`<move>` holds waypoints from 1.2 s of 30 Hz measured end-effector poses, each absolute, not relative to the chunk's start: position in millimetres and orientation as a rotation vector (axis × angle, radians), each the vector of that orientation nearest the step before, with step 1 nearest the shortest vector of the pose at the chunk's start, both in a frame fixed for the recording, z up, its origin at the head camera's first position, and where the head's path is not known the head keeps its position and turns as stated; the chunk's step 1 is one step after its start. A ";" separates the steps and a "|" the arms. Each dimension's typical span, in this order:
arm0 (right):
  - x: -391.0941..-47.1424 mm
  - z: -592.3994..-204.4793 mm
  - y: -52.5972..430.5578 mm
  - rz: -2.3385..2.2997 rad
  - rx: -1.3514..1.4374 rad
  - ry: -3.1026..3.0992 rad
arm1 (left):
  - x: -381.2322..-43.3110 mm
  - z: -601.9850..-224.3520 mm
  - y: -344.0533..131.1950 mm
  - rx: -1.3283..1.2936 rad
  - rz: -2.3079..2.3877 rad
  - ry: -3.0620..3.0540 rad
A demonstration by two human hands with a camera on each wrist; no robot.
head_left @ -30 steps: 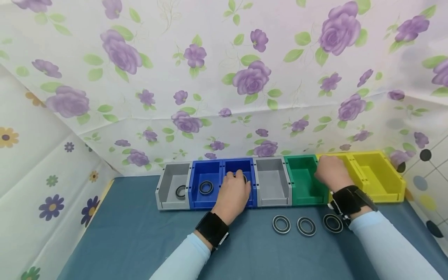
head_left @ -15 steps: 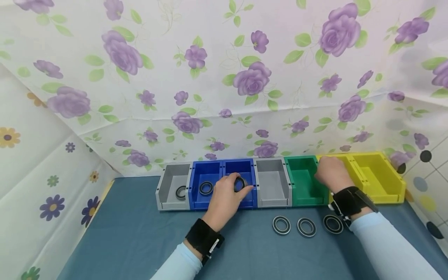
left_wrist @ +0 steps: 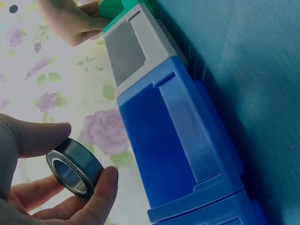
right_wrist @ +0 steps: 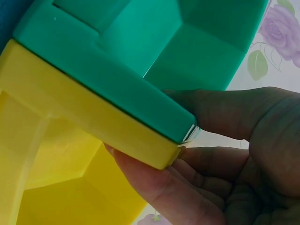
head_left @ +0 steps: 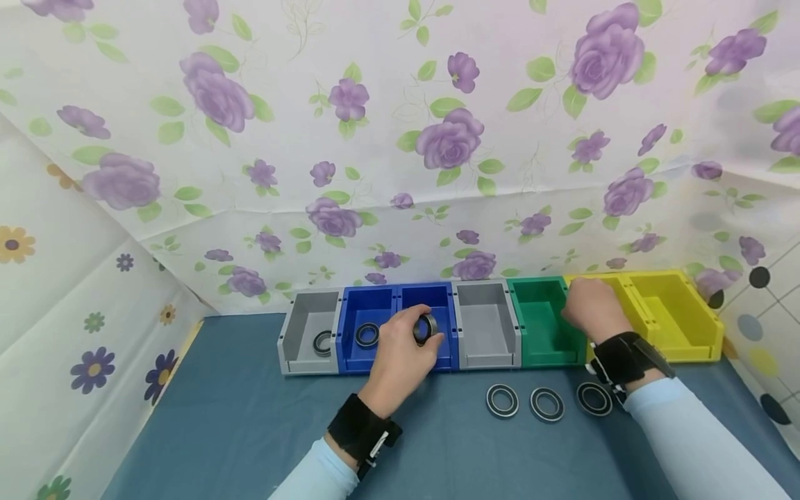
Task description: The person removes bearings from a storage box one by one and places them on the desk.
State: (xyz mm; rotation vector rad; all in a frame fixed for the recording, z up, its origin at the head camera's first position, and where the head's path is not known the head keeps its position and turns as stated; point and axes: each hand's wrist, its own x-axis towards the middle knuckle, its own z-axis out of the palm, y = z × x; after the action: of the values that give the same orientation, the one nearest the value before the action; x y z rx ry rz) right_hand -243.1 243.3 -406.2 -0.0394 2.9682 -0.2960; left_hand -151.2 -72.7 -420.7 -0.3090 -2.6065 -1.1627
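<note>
Between thumb and fingers, my left hand [head_left: 400, 354] pinches a ball bearing [left_wrist: 86, 157], a dark ring with a shiny metal bore. It is held tilted over the front of the right-hand blue bin [head_left: 431, 295]. My right hand [head_left: 590, 309] grips the adjoining walls of the green bin [right_wrist: 136, 101] and the yellow bin [right_wrist: 108, 136]. In the right wrist view its thumb is on the green side and a finger lies inside the yellow one. Another bearing [head_left: 367, 346] lies in the left-hand blue bin [head_left: 369, 302].
A grey bin [head_left: 309, 312] at the row's left end holds a bearing [head_left: 317, 345]. Another grey bin [head_left: 484, 319] stands mid-row. Three bearings [head_left: 547, 419] lie on the blue-green tablecloth [head_left: 475, 458] before the bins. A flowered sheet [head_left: 400, 229] hangs close behind.
My left hand has drawn back and left from inside the right-hand blue bin, bringing the bearing up and turning it more on edge. The right hand keeps its place.
</note>
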 end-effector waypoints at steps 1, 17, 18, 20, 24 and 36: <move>-243.3 -406.5 243.2 -0.295 -0.040 2.968 | -150.8 -420.1 -72.9 -0.315 -1.162 -2.599; -242.9 -407.4 240.4 -0.310 -0.018 2.962 | -124.1 -428.7 -59.0 -0.337 -1.116 -2.725; -243.2 -407.4 240.4 -0.305 -0.014 2.962 | -122.5 -429.9 -57.7 -0.343 -1.104 -2.731; -243.5 -407.4 240.4 -0.299 -0.002 2.957 | -119.2 -432.5 -55.1 -0.343 -1.079 -2.752; -243.0 -408.1 241.1 -0.298 0.005 2.950 | -113.3 -436.5 -50.5 -0.315 -1.041 -2.799; -244.0 -409.7 241.8 -0.342 0.012 2.959 | -103.0 -447.6 -42.4 -0.405 -1.020 -3.002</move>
State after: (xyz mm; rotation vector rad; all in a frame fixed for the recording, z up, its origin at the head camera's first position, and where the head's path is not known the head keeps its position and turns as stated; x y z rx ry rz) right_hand -244.0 241.8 -409.7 0.0125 2.9593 -0.3423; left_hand -103.0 -42.4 -447.6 -0.4052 -3.0023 -1.0200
